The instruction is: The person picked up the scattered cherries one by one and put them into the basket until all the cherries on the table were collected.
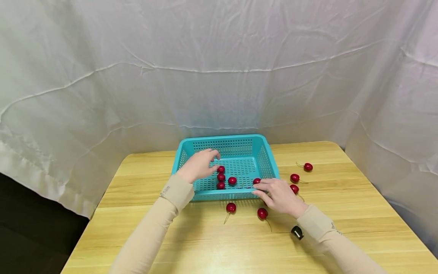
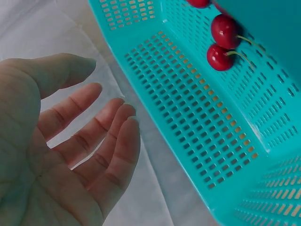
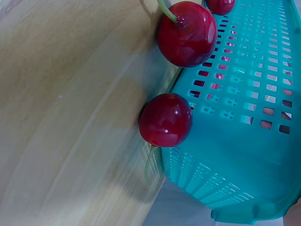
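Observation:
A turquoise perforated basket (image 1: pixel 224 195) stands toward the back of the table, with several red cherries (image 1: pixel 232 181) on its floor. Over its left side hovers my left hand (image 2: pixel 70 136), fingers spread and loosely bent, holding nothing; a column of cherries lies just past the thumb. At the front right rim is my right hand (image 1: pixel 278 195), fingertips over the edge beside a cherry (image 1: pixel 256 181) inside. Whether they pinch that cherry or the rim cannot be made out. Only a sliver of this hand shows in the right wrist view, where a cherry (image 3: pixel 165 120) lies by the basket wall.
On the wooden table (image 1: pixel 212 243) in front of the basket lie stemmed cherries (image 1: pixel 230 207), with others (image 1: pixel 308 167) to the right. One near the right hand is mostly hidden. A pale curtain (image 1: pixel 219 91) hangs behind the table and along its sides.

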